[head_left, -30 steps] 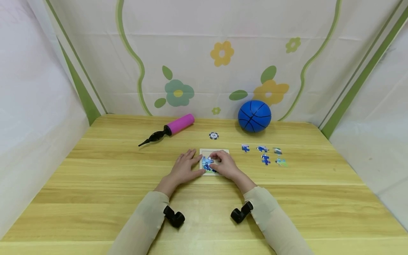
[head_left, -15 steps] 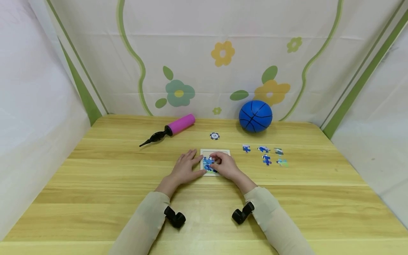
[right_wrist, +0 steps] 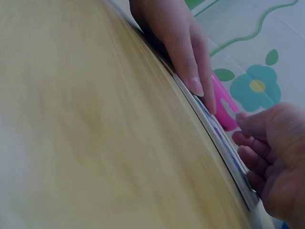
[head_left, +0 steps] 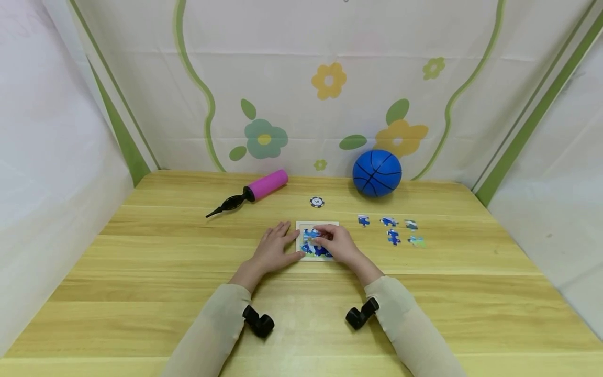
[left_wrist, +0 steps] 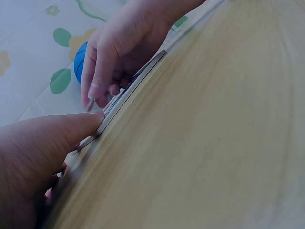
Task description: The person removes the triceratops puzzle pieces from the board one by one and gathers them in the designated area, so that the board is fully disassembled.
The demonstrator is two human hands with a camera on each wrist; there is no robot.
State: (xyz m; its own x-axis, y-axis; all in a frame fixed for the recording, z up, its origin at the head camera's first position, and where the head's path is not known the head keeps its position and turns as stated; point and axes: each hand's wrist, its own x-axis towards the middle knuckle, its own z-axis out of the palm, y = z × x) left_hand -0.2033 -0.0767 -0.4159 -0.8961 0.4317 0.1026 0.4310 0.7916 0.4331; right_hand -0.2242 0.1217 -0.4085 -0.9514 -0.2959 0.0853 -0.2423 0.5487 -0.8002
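Note:
A small jigsaw frame (head_left: 299, 256) with a pale border lies on the table, blue puzzle pieces (head_left: 308, 250) fitted along its lower and left parts. My left hand (head_left: 272, 249) rests flat at its left side, fingers spread, with the thumb and fingertips touching the border. Over the frame, the right hand (head_left: 343, 245) pinches a small puzzle piece (left_wrist: 89, 105) between thumb and index finger, the other fingers curled under. In the left wrist view this piece is held slightly above the frame. The right hand hides the frame's right part.
Several loose puzzle pieces (head_left: 393, 237) lie right of the frame. Behind it sits a poker chip (head_left: 317, 201). A pink and black hand pump (head_left: 267, 185) lies at the back left, a blue ball (head_left: 377, 173) at the back right against the curtain (head_left: 292, 94).
My right hand has shifted slightly right and lifted a little, uncovering more fitted pieces at the bottom of the frame. The left hand stays in place.

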